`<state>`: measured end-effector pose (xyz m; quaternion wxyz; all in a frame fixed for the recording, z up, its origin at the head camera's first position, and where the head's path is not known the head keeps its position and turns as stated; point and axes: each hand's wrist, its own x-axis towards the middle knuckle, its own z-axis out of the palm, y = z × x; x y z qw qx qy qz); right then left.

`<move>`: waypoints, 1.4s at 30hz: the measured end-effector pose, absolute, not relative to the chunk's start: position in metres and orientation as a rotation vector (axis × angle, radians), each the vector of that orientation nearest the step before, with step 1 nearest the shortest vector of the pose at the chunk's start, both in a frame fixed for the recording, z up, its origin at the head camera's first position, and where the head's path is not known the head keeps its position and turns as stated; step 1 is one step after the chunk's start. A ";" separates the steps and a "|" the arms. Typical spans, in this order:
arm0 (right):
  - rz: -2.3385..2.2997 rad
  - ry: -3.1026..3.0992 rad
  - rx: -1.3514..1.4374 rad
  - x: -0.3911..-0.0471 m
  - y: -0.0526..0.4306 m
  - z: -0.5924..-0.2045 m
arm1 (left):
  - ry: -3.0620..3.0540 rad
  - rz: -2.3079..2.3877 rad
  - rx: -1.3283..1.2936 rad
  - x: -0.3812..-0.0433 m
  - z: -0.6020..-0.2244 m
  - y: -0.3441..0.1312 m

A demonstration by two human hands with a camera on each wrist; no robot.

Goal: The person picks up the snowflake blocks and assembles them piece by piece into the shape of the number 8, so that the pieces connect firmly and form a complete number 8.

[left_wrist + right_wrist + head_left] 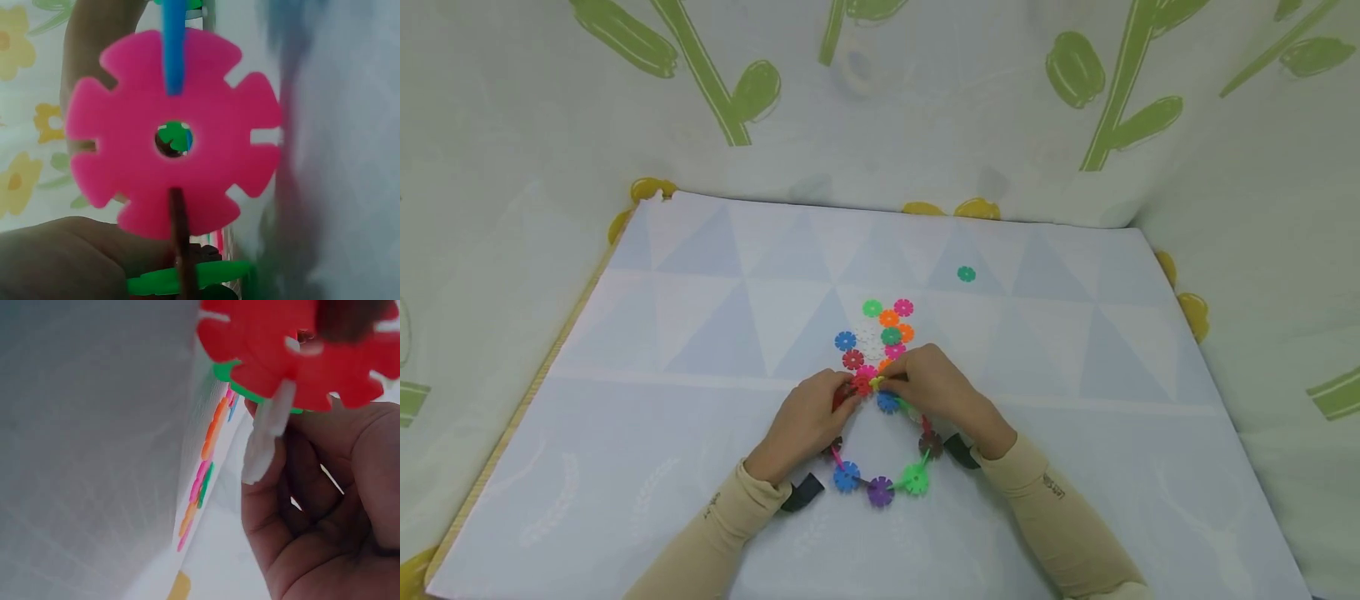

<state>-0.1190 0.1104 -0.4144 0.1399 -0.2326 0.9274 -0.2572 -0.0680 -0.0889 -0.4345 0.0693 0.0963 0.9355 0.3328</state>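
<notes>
In the head view a chain of slotted plastic flower discs curves in a ring between the hands. My left hand (808, 421) pinches a red disc (862, 384) at the ring's far side. Right beside it, my right hand (936, 387) pinches a small yellow disc (876, 382) that meets the red one. A purple disc (881, 492) and a bright green disc (915, 479) form the near part. Close to the left wrist camera stands a pink disc (125, 137), with a blue disc (174, 56) in its slot. The right wrist view shows a red disc (262, 356) joined to a white disc (265, 437).
Loose discs lie beyond the hands, among them a blue disc (846, 341), an orange disc (889, 318) and several white discs (870, 340). A lone teal disc (966, 274) lies farther back on the table (700, 333). A leaf-patterned curtain (925, 108) hangs behind the table.
</notes>
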 end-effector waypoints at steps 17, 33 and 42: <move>-0.703 2.756 -0.853 -0.117 0.106 -0.414 | 2.898 1.030 0.393 -0.068 -0.438 -0.088; -0.748 2.631 -0.825 -0.120 0.108 -0.414 | 2.819 1.034 0.340 -0.065 -0.432 -0.087; -0.652 2.465 -0.699 -0.119 0.112 -0.412 | 2.802 1.047 0.291 -0.065 -0.430 -0.086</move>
